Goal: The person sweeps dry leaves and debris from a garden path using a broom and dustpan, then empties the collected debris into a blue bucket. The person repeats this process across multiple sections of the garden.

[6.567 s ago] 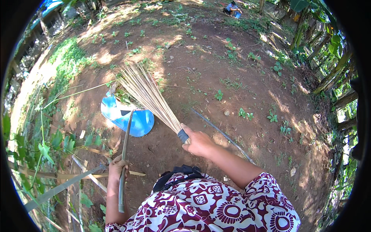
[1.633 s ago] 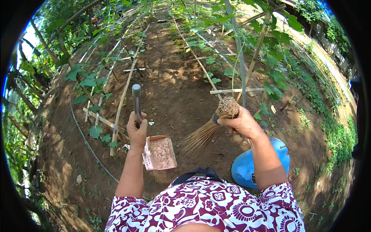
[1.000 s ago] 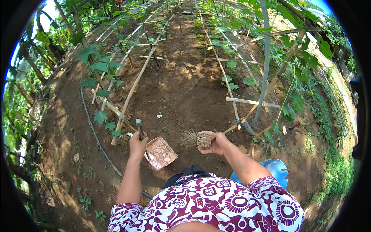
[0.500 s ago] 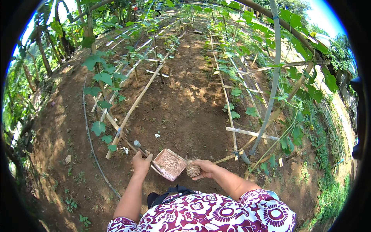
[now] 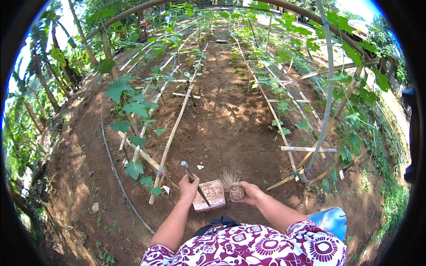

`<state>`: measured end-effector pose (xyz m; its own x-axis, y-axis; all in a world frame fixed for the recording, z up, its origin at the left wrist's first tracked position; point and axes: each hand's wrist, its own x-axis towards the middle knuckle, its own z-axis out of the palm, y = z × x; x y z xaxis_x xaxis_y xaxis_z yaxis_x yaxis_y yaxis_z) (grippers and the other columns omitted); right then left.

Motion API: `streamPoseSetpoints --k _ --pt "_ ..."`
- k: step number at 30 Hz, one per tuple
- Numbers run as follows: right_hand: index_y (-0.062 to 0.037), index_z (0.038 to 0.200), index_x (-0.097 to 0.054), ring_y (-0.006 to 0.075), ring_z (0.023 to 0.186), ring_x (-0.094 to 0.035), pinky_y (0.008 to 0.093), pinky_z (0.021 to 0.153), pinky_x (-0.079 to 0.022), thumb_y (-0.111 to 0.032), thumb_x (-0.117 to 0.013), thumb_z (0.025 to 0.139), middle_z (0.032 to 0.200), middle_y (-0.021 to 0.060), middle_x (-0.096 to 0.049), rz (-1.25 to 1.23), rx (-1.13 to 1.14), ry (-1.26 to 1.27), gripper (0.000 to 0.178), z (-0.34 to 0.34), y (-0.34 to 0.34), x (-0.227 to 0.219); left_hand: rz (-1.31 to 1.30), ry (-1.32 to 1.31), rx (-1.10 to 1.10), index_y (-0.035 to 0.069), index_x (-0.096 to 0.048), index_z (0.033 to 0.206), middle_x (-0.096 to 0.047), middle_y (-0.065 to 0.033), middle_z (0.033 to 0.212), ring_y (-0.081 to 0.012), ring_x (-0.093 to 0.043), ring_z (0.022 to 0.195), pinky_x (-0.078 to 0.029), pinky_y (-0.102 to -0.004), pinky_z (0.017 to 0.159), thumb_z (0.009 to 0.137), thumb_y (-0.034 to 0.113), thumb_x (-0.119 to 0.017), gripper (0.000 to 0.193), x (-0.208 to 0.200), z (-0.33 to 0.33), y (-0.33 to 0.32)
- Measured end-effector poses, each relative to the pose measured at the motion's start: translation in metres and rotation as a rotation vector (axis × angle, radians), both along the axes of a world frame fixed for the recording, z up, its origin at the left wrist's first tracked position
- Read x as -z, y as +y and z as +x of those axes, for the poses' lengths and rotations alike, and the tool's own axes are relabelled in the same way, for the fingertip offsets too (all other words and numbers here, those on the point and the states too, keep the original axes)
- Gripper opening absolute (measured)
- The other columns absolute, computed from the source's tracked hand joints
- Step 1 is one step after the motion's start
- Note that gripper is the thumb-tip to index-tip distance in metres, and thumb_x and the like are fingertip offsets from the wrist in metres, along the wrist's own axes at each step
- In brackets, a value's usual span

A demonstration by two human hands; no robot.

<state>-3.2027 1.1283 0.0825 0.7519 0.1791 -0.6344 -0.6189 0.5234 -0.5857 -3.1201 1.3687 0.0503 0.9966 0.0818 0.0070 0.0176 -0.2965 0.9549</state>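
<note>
My left hand point(image 5: 188, 189) is closed around the handle of a dustpan, a dark stick with a grey cap at its top end. The dustpan's pan point(image 5: 216, 202), pale pink and smeared with soil, hangs low over the ground in front of me. My right hand point(image 5: 250, 192) grips a stick broom point(image 5: 230, 179) by its bundled butt end, which faces up toward me. Its thin straw-coloured bristles fan away toward the soil, just right of the pan. Whether the bristles touch the ground I cannot tell.
Bamboo frames with leafy vines line both sides of a bare dirt path point(image 5: 226, 133). A dark hose point(image 5: 116, 170) curves along the left. White scraps point(image 5: 200, 167) lie near the pan. Something blue point(image 5: 330, 222) shows by my right sleeve. A bamboo pole arches overhead.
The dustpan has turned from a slant to a more level, squared position. The broom has swung so that more of its bristles show. My view has shifted, moving everything in the picture.
</note>
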Motion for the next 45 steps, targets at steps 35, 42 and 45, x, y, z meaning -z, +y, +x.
streamPoseSetpoints --k 35,42,45 --pt "-0.0085 0.117 -0.037 0.0237 0.068 -0.063 0.0402 0.054 -0.053 -0.002 -0.060 0.073 0.080 0.0109 -0.054 0.039 -0.008 0.260 0.050 0.225 -0.157 0.100 -0.280 -0.066 0.007 0.003 -0.055 0.072 -0.061 -0.0076 0.081 -0.0171 -0.059 0.084 -0.047 -0.0288 0.076 0.069 -0.012 -0.054 0.015 0.110 0.268 -0.163" --pt "-0.0040 0.117 -0.044 0.0182 0.063 -0.058 0.0329 0.053 -0.050 -0.001 -0.062 0.069 0.086 0.0093 -0.054 -0.066 -0.052 0.187 0.051 0.249 -0.181 0.112 -0.365 -0.037 0.016 0.003 -0.054 0.070 -0.061 -0.0076 0.080 -0.0205 -0.060 0.087 -0.045 -0.0340 0.085 0.070 -0.011 -0.055 0.014 0.108 0.326 -0.210" --pt "-0.0070 0.125 -0.041 0.0169 0.065 -0.059 0.0314 0.056 -0.052 -0.001 -0.061 0.071 0.091 0.0067 -0.054 -0.138 0.034 0.106 0.059 0.264 -0.184 0.124 -0.310 -0.092 0.073 0.004 -0.053 0.070 -0.061 -0.0074 0.080 -0.0207 -0.060 0.088 -0.045 -0.0343 0.085 0.071 -0.010 -0.055 0.014 0.109 0.349 -0.222"
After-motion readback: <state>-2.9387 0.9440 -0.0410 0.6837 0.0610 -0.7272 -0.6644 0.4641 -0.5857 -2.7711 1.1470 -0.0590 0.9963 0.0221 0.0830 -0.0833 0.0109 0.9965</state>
